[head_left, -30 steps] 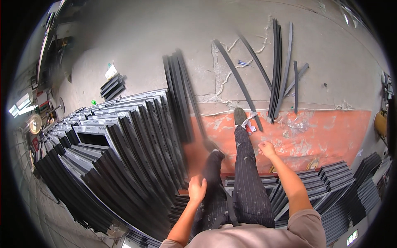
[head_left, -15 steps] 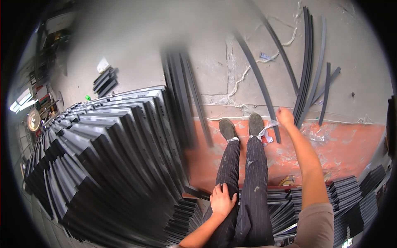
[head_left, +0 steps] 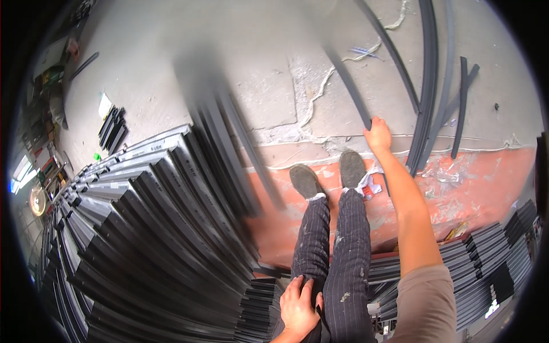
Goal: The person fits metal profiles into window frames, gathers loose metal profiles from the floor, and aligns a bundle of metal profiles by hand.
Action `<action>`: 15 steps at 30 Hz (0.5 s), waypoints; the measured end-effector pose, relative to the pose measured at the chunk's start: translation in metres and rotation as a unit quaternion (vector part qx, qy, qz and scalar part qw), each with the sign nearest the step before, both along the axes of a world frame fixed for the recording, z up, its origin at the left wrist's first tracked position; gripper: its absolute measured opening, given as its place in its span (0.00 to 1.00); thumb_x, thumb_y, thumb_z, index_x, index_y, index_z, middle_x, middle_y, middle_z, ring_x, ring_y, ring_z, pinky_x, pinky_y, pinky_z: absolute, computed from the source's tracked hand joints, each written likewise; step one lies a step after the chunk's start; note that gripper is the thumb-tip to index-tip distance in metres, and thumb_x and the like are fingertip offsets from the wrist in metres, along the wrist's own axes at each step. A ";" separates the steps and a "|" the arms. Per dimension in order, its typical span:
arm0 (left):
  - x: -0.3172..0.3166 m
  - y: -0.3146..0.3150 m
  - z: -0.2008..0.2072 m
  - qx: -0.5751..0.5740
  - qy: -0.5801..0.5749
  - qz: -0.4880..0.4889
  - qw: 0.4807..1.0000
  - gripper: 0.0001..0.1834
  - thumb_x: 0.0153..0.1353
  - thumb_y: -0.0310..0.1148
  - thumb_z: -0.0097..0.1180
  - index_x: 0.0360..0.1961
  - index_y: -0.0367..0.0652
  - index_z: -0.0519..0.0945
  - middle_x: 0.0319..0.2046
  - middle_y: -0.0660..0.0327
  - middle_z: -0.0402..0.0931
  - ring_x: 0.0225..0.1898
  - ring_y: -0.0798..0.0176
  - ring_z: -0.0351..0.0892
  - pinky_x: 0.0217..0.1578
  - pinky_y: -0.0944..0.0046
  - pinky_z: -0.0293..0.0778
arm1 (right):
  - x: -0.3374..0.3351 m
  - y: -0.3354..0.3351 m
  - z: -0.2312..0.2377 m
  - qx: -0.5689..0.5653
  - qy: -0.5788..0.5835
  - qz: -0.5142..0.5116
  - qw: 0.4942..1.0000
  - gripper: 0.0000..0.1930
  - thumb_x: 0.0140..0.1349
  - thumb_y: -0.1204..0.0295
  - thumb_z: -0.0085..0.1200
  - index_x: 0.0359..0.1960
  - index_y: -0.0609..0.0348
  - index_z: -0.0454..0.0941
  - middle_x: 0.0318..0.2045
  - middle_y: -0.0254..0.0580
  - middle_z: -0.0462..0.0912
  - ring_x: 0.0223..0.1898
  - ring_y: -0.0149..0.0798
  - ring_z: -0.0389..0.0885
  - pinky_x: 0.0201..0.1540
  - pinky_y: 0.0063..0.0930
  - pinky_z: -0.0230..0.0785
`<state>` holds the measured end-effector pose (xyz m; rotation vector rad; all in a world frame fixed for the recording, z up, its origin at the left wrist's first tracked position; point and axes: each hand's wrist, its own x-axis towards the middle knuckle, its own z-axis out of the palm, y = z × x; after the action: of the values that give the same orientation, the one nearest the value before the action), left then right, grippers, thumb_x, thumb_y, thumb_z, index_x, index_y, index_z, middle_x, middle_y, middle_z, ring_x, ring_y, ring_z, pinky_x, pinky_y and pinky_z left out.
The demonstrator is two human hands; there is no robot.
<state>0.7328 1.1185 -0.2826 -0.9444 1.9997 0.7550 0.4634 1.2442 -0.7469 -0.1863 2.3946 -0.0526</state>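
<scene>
My right hand point(head_left: 378, 135) reaches down to the floor. Its fingers are closed around a long dark grey strip point(head_left: 350, 86) close to the strip's near end, which shows a little below the hand. The strip's far end fades into blur. My left hand point(head_left: 300, 306) lies on my left thigh, holding nothing, its fingers stretched out over the dark pinstriped trousers point(head_left: 350, 263). To the right of the held strip, further dark strips lie on the concrete, among them a thick curved bundle point(head_left: 426, 86) and a short straight strip point(head_left: 460, 108).
A large stack of dark channel-shaped profiles point(head_left: 171, 188) rises at my left. More profiles point(head_left: 457, 280) are piled behind me at lower right. A small bundle point(head_left: 112, 128) lies farther off. Crumpled clear plastic point(head_left: 443, 174) and a whitish cord point(head_left: 316, 100) lie on the floor.
My right hand has moved from beside the strip's near end onto the strip and closed on it. My left hand stays on my thigh. The whole view has shifted slightly.
</scene>
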 end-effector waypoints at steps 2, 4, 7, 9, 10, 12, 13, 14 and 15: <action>-0.003 0.001 0.000 0.010 0.003 -0.011 1.000 0.24 0.57 0.41 0.64 0.55 0.44 0.81 0.58 0.50 0.75 0.61 0.45 0.73 0.59 0.48 0.68 | -0.009 0.008 0.009 -0.012 0.002 -0.018 1.000 0.26 0.51 0.62 0.70 0.49 0.61 0.76 0.47 0.56 0.81 0.50 0.58 0.81 0.52 0.48 0.76; -0.009 0.001 -0.001 0.016 0.003 -0.024 1.000 0.24 0.58 0.41 0.64 0.54 0.44 0.81 0.58 0.51 0.75 0.61 0.45 0.73 0.59 0.49 0.68 | -0.024 0.014 0.020 -0.109 -0.074 -0.017 0.991 0.25 0.51 0.60 0.70 0.47 0.61 0.78 0.47 0.56 0.81 0.50 0.57 0.81 0.52 0.49 0.75; -0.019 -0.002 0.001 0.010 0.016 -0.047 0.999 0.25 0.53 0.35 0.68 0.54 0.44 0.80 0.58 0.53 0.74 0.58 0.46 0.75 0.58 0.51 0.69 | -0.068 0.024 0.010 -0.087 0.066 0.072 0.991 0.23 0.56 0.57 0.66 0.49 0.57 0.79 0.49 0.54 0.80 0.53 0.57 0.77 0.54 0.49 0.73; -0.025 -0.006 0.004 0.006 0.000 -0.041 0.999 0.24 0.53 0.34 0.68 0.53 0.44 0.81 0.58 0.54 0.75 0.58 0.47 0.75 0.57 0.52 0.69 | -0.103 0.024 -0.004 -0.031 0.227 0.071 0.971 0.24 0.58 0.60 0.65 0.54 0.55 0.75 0.53 0.51 0.77 0.56 0.57 0.75 0.55 0.51 0.73; -0.023 -0.009 0.007 -0.006 -0.010 -0.043 0.999 0.24 0.53 0.34 0.68 0.53 0.44 0.81 0.58 0.54 0.75 0.58 0.47 0.75 0.57 0.52 0.69 | -0.118 0.012 0.002 -0.029 0.226 0.042 0.973 0.28 0.58 0.61 0.66 0.58 0.54 0.71 0.57 0.49 0.74 0.58 0.55 0.73 0.56 0.51 0.73; -0.023 -0.010 0.007 -0.011 -0.006 -0.039 0.999 0.24 0.53 0.34 0.68 0.53 0.44 0.81 0.58 0.54 0.75 0.58 0.48 0.75 0.57 0.52 0.70 | -0.158 0.026 -0.007 0.020 0.179 0.018 0.983 0.30 0.57 0.59 0.68 0.57 0.55 0.71 0.54 0.51 0.79 0.56 0.58 0.79 0.54 0.52 0.76; -0.022 -0.010 0.004 0.000 -0.003 -0.043 0.999 0.24 0.53 0.35 0.68 0.53 0.45 0.81 0.58 0.54 0.75 0.58 0.48 0.75 0.57 0.52 0.70 | -0.169 0.043 -0.014 -0.008 0.124 -0.038 0.991 0.30 0.56 0.60 0.69 0.57 0.57 0.71 0.48 0.52 0.82 0.53 0.59 0.82 0.53 0.51 0.78; -0.023 -0.010 0.002 0.004 -0.004 -0.055 0.998 0.24 0.54 0.35 0.68 0.53 0.45 0.81 0.58 0.54 0.75 0.59 0.48 0.74 0.57 0.53 0.70 | -0.168 0.041 -0.007 0.034 0.098 -0.018 0.994 0.26 0.56 0.64 0.68 0.54 0.57 0.73 0.46 0.55 0.83 0.51 0.59 0.83 0.52 0.51 0.78; -0.025 -0.009 0.000 0.014 0.005 -0.047 0.999 0.24 0.54 0.35 0.68 0.54 0.45 0.81 0.58 0.54 0.75 0.60 0.48 0.74 0.57 0.53 0.70 | -0.176 0.057 -0.013 0.055 0.099 -0.032 0.993 0.21 0.57 0.66 0.65 0.50 0.57 0.74 0.47 0.58 0.82 0.50 0.61 0.82 0.51 0.53 0.77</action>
<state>0.7080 1.1093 -0.2830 -0.8259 2.0233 0.7346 0.2879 1.3012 -0.7596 -0.0651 2.5922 0.0698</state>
